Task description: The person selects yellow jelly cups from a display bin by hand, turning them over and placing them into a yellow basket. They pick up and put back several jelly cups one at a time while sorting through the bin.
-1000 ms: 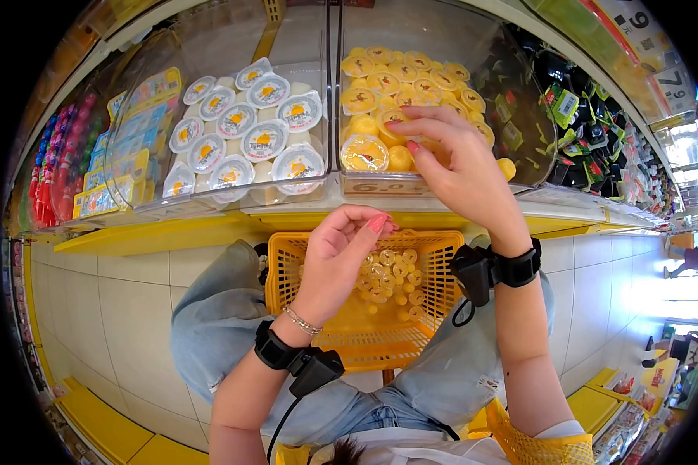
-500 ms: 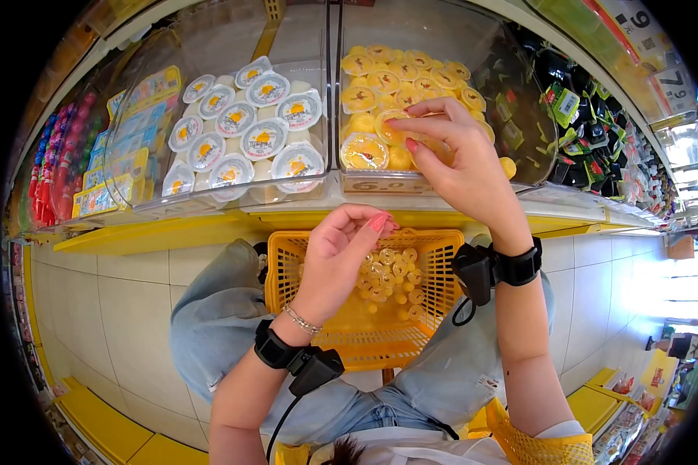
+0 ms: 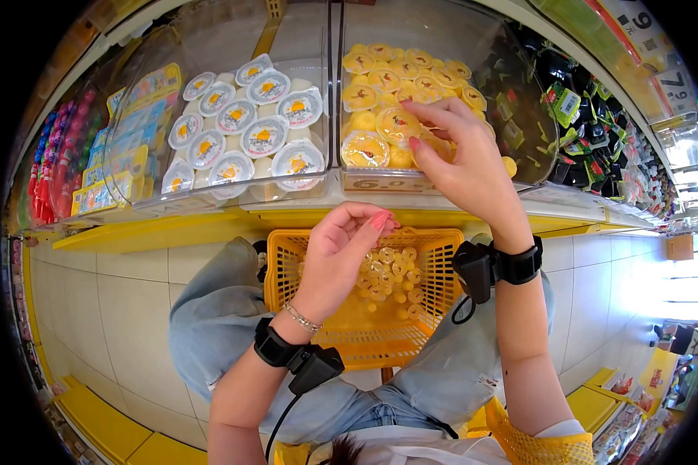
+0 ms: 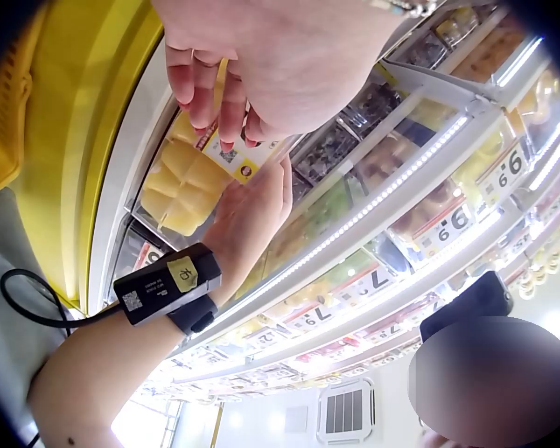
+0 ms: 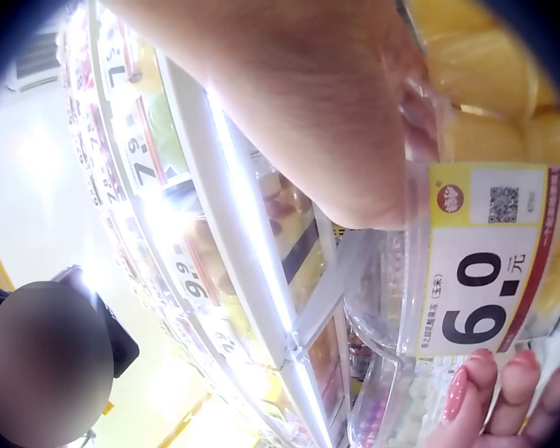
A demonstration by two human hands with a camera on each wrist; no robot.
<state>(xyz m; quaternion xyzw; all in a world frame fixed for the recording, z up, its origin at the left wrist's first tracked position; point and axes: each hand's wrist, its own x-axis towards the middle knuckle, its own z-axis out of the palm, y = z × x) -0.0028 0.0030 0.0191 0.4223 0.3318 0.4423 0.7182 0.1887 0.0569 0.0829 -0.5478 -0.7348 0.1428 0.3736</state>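
In the head view, my right hand (image 3: 473,159) is over the near part of the yellow bin, its thumb and a finger pinching the rim of a round lidded yellow cup (image 3: 398,125). More yellow cups (image 3: 366,150) lie around it. My left hand (image 3: 341,252) hovers above the yellow basket (image 3: 287,248), fingers loosely curled with nothing visible in them. The left wrist view has my left hand (image 4: 261,65) at the top and my right hand (image 4: 252,210) behind a price card. In the right wrist view, my right hand's fingertips are hidden; left fingers (image 5: 509,387) show low down.
Several small cups (image 3: 384,279) lie in the basket between the knees. Left of the yellow bin, a clear bin holds white-lidded cups (image 3: 264,138). Black packets (image 3: 589,132) are at the right. A price card (image 5: 490,257) hangs on the bin's front.
My right finger has shifted from over the cup's lid to its upper rim, and more of the lid shows. The left hand has barely moved.
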